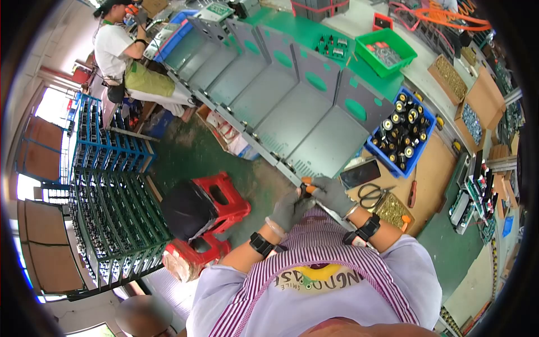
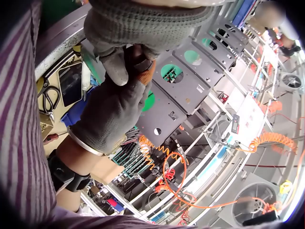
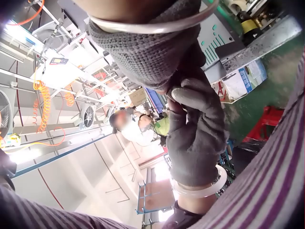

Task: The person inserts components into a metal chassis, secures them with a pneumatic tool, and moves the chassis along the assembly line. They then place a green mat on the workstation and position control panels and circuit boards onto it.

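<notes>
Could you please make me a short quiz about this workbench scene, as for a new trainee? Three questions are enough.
1. True or false: the scissors lie inside the blue bin.
2. What colour are the stools? A green, B red, C yellow.
3. Fill in: the left hand and the right hand, both gloved, hold a small tool with an ___ handle.

Key:
1. False. They lie on the bench, beside the phone.
2. B
3. Orange
</notes>
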